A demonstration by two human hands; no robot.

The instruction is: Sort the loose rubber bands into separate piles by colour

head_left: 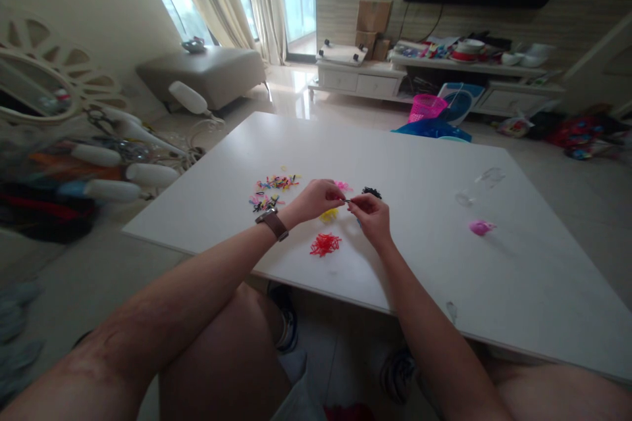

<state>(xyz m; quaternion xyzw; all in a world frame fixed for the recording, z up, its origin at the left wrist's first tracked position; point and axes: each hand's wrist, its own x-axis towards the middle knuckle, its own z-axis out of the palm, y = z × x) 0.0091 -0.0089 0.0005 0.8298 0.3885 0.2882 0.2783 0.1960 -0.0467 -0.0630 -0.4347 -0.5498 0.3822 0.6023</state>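
Observation:
Above the middle of the white table [424, 171], my left hand [323, 197] and my right hand [372, 216] meet fingertip to fingertip. Between them they pinch a small dark rubber band [347, 201]. Around the hands lie heaps sorted by colour: red bands [326, 245] nearest me, yellow bands [329, 215] below the fingers, pink bands [342, 186] behind them and black bands [371, 193] behind my right hand. A bit of blue by my right hand is mostly hidden. Two mixed-colour heaps [277, 182] [265, 202] spread out left of my left hand.
On the table's right side are a clear plastic container [490, 176], a round clear piece [464, 198] and a pink object [481, 227]. A lamp with white shades [153, 175] stands off the left edge. Beyond the far edge is a pink basket [427, 107].

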